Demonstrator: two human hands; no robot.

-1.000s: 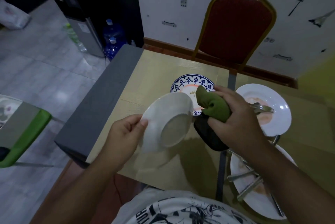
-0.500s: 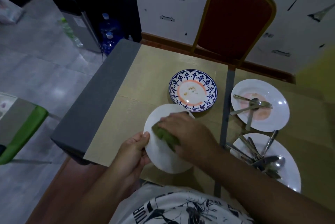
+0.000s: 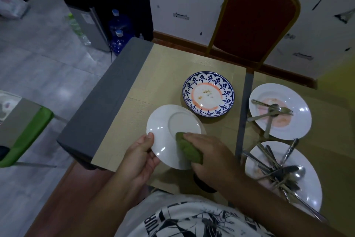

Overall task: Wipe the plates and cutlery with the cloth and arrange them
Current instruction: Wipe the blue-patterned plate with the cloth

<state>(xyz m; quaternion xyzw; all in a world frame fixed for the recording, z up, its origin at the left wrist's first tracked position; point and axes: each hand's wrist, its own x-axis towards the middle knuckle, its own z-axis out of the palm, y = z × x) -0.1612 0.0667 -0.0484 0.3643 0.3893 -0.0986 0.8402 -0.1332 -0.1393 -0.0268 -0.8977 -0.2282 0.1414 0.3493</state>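
Observation:
My left hand (image 3: 140, 157) grips the near-left rim of a plain white plate (image 3: 169, 127), held face up above the table's front edge. My right hand (image 3: 209, 157) holds a bunched green cloth (image 3: 189, 147) pressed onto the plate's near-right part. Behind it lies a blue-patterned plate (image 3: 208, 94) with an orange ring and crumbs. At the right, a stained white plate (image 3: 280, 111) carries a fork and spoon (image 3: 272, 110). A nearer white plate (image 3: 307, 183) holds a pile of several pieces of cutlery (image 3: 278, 171).
The table (image 3: 163, 75) has beige mats and a grey band along its left side. A red chair with a gold frame (image 3: 253, 21) stands behind it by the wall. Blue water bottles (image 3: 119, 31) and a green-edged seat (image 3: 25, 127) sit on the floor at left.
The white plate was tilted with its underside toward me and the cloth beside it; now it lies face up, and my right hand rubs the cloth across its near-right part.

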